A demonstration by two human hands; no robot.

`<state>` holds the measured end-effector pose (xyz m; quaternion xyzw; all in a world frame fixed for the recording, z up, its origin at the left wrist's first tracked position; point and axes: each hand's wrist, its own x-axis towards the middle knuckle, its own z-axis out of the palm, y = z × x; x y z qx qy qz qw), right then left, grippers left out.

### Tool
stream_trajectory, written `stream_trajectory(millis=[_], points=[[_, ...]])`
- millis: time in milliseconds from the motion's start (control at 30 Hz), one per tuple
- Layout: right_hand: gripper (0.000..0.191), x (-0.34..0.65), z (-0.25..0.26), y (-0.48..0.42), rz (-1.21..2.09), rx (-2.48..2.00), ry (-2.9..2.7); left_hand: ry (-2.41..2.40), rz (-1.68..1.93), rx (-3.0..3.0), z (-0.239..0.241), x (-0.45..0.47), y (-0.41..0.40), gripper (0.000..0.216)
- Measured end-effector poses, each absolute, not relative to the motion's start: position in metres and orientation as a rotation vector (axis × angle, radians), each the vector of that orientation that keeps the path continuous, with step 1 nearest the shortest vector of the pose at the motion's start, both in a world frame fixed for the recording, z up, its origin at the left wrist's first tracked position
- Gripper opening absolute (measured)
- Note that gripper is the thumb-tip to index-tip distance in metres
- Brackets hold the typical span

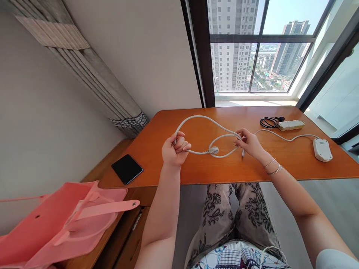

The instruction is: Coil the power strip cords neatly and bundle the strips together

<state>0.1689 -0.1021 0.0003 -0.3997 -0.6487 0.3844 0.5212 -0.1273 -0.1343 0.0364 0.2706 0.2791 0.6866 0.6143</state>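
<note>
A white cable (pixel 202 118) lies in loops on the orange wooden table (pixel 196 168). My left hand (pixel 175 149) is closed around the cable near its white plug (pixel 213 150), which rests on the table. My right hand (pixel 251 144) pinches the cable where two loops cross. From there the cable runs right to a white power strip (pixel 322 149) near the table's right edge.
A second beige power strip (pixel 291 125) with a coiled black cord (pixel 269 121) lies at the back right. A black phone (pixel 127 169) rests on a lower wooden surface at left. A pink bag (pixel 64 220) sits at the lower left. Windows stand behind the table.
</note>
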Motion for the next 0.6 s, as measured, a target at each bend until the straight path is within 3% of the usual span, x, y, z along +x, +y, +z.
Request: stream_trajectory(millis=[133,233,367,600], points=[[0.016,0.174,-0.001,-0.106,0.973,-0.997,-1.716,0.422,1.726,0.572,0.039,-0.142,-0.133,0.039],[0.020,0.174,-0.002,-0.108,1.041,-1.028,-1.756,0.257,1.829,0.550,0.033,-0.157,-0.126,0.029],[0.027,0.182,-0.004,-0.108,0.870,-1.021,-1.741,0.177,1.897,0.497,0.025,-0.178,-0.114,0.025],[0.032,0.209,-0.010,-0.113,0.868,-1.038,-1.838,0.647,1.918,0.656,0.018,-0.175,-0.104,0.018]])
